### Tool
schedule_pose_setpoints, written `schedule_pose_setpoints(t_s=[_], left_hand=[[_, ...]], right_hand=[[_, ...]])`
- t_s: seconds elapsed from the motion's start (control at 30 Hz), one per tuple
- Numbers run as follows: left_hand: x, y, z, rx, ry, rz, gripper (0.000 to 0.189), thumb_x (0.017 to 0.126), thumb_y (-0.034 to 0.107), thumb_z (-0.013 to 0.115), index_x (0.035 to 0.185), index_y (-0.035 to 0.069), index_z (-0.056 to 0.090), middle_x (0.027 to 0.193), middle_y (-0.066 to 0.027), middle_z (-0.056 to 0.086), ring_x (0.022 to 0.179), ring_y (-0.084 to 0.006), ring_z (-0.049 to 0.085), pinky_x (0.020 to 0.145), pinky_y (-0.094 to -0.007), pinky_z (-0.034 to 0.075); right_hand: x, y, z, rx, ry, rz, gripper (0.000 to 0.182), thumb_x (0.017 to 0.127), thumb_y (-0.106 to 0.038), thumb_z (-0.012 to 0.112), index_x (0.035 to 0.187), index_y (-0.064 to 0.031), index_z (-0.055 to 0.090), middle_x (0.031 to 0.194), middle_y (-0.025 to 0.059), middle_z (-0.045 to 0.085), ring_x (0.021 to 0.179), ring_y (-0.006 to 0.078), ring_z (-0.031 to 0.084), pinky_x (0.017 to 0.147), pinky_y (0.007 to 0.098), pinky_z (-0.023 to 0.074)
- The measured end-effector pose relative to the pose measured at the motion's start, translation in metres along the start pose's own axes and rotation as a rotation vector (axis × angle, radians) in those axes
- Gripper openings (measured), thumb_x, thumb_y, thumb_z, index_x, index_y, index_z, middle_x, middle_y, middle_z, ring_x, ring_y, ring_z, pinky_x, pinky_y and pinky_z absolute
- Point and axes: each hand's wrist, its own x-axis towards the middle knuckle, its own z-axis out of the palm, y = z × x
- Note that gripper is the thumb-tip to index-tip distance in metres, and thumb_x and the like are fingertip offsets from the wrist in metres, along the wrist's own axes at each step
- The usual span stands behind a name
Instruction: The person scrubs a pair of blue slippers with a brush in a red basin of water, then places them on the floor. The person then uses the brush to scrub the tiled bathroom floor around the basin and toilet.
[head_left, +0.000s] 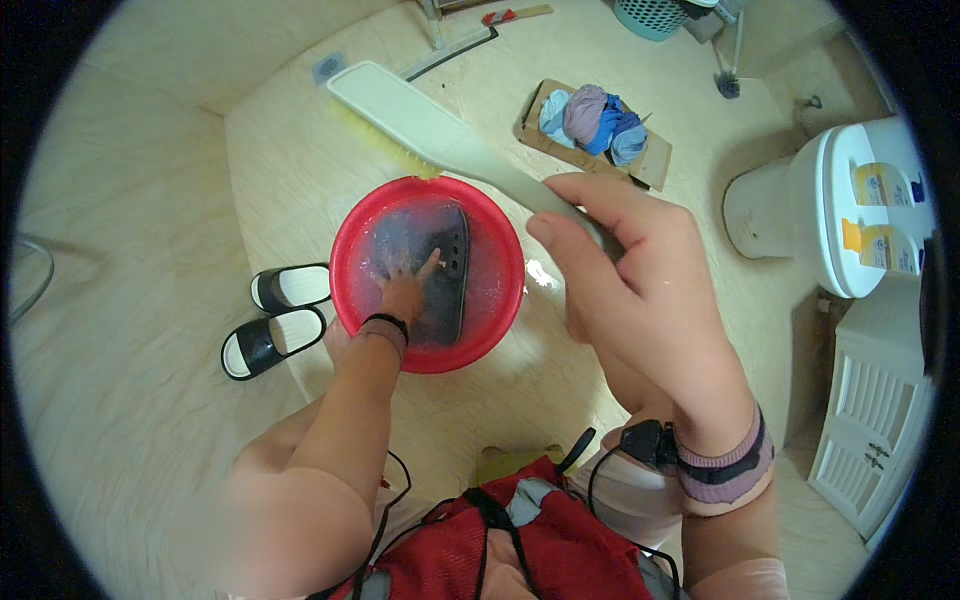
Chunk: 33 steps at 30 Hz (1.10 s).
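Note:
My right hand (645, 262) grips the handle of a pale scrubbing brush (420, 124) with yellow bristles, raised in front of me. The brush head points to the upper left, bristles down, over the far rim of a red plastic basin (510, 300). Inside the basin is cloudy water with a dark, flat item (447, 300) that has a row of small square openings along one side; I cannot tell what it is. My left hand (403, 292) is in the basin with fingers spread, resting against the dark item.
Black-and-white slide sandals (259, 349) lie left of the basin. A cardboard box (555, 150) of folded cloths (592, 120) sits beyond it. To the right stand a toilet (817, 225) with bottles (885, 247) on its lid and a white louvred cabinet (862, 420). A floor squeegee (457, 52) lies at the back.

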Motion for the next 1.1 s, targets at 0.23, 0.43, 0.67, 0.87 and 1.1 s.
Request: schedule_pose_setpoints(t_s=[0.23, 0.43, 0.67, 0.87, 1.1], left_hand=[[0.040, -0.031, 0.052, -0.495, 0.021, 0.109, 0.104, 0.075, 0.033, 0.080, 0.152, 0.046, 0.011, 0.160, -0.0219, 0.006, 0.144, -0.0516, 0.006, 0.106, -0.0718, 0.024], [0.014, -0.002, 0.020, -0.143, 0.061, 0.013, 0.089, 0.082, 0.033, 0.073, 0.152, 0.044, 0.018, 0.157, -0.0248, 0.019, 0.144, -0.0477, 0.017, 0.108, -0.0623, 0.031], [0.011, 0.036, 0.031, -1.099, 0.597, -0.374, 0.070, 0.080, 0.025, 0.075, 0.140, 0.015, 0.041, 0.121, -0.0186, 0.057, 0.121, -0.0370, 0.052, 0.095, -0.0548, 0.044], [0.038, 0.021, 0.031, -2.586, 0.164, -0.782, 0.056, 0.086, 0.028, 0.070, 0.134, 0.012, 0.045, 0.119, -0.0140, 0.053, 0.119, -0.0344, 0.051, 0.101, -0.0511, 0.042], [0.028, 0.020, -0.016, -2.976, 0.318, -0.392, 0.055, 0.096, 0.045, 0.048, 0.136, 0.007, 0.047, 0.143, -0.0170, 0.046, 0.131, -0.0394, 0.043, 0.110, -0.0618, 0.030]], right_hand=[[0.003, -0.003, -0.003, 0.030, -0.146, 0.088, 0.020, 0.094, -0.007, 0.060, 0.108, 0.0067, 0.061, 0.062, 0.0000, 0.057, 0.047, 0.0074, 0.052, 0.044, 0.0243, 0.0390], [0.003, 0.001, 0.001, -0.008, -0.030, 0.023, 0.023, 0.088, -0.022, 0.065, 0.094, 0.0004, 0.066, 0.066, 0.0184, 0.060, 0.061, 0.0357, 0.060, 0.054, 0.0411, 0.0466], [0.009, -0.008, 0.007, -0.094, 0.016, -0.091, 0.023, 0.087, -0.027, 0.065, 0.090, -0.0039, 0.068, 0.070, 0.0231, 0.062, 0.069, 0.0432, 0.062, 0.061, 0.0490, 0.0492], [0.004, 0.003, 0.000, -0.120, 0.014, -0.059, 0.024, 0.087, -0.028, 0.065, 0.089, -0.0042, 0.068, 0.072, 0.0229, 0.063, 0.071, 0.0435, 0.062, 0.065, 0.0493, 0.0505], [0.004, 0.000, -0.002, -0.122, 0.000, -0.078, 0.025, 0.088, -0.029, 0.063, 0.088, -0.0051, 0.068, 0.073, 0.0233, 0.064, 0.073, 0.0437, 0.063, 0.066, 0.0496, 0.0504]])
